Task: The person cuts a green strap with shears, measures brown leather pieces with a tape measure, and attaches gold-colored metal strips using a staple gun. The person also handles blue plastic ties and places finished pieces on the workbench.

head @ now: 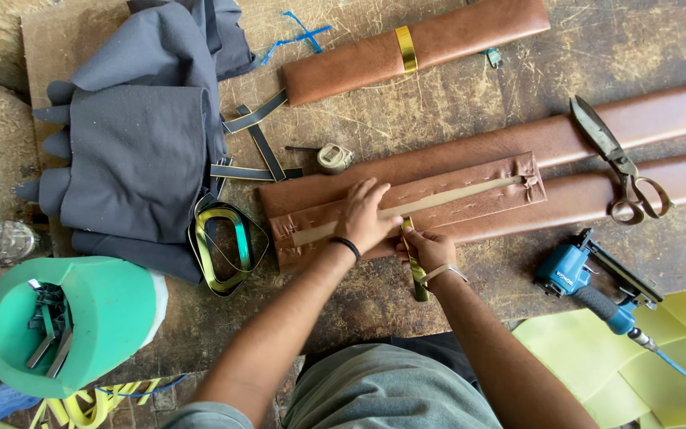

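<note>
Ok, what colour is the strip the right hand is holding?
Shiny gold, seen in the head view: the strip is pinched by the right hand.

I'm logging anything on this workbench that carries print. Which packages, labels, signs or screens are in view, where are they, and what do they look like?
No packages, signs or screens show.
Label on the blue pneumatic stapler: a small pale marking on its blue body, right of the right hand, too small to make out.
Tape measure: small round beige case above the left hand; no label can be made out on it.
</note>
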Action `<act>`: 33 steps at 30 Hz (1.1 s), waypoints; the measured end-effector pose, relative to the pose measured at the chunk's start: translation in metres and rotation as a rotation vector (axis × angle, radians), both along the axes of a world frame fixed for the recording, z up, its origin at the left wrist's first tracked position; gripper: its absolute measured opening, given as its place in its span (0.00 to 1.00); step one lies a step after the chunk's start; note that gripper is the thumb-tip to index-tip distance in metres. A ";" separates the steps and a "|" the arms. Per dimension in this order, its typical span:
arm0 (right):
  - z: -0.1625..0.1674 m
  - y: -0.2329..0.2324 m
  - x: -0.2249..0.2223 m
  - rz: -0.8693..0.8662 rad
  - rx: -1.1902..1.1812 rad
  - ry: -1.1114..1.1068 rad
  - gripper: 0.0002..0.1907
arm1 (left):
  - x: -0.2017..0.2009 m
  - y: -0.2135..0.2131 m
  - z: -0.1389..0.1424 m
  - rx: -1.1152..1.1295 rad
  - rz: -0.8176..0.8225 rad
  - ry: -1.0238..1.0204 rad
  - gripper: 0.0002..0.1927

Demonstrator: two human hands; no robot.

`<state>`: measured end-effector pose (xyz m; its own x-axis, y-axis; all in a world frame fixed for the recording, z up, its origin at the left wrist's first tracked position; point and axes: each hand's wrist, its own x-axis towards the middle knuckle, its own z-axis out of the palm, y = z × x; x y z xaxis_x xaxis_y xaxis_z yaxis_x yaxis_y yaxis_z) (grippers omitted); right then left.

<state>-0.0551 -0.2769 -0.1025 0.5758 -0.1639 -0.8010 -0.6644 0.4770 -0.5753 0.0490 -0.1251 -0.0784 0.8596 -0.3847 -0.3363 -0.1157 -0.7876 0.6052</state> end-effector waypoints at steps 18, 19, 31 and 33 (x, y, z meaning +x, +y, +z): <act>0.028 -0.228 -0.148 0.523 -1.615 0.135 0.46 | -0.007 -0.015 -0.019 0.066 0.095 -0.027 0.47; 0.021 -0.245 -0.154 0.495 -1.445 0.153 0.52 | -0.007 -0.015 -0.019 0.063 0.097 -0.031 0.47; 0.037 -0.205 -0.122 0.957 -1.302 0.023 0.49 | -0.008 -0.016 -0.023 0.025 0.092 -0.058 0.47; 0.034 -0.153 -0.115 0.851 -1.201 0.097 0.33 | -0.009 -0.016 -0.024 0.029 0.085 -0.054 0.47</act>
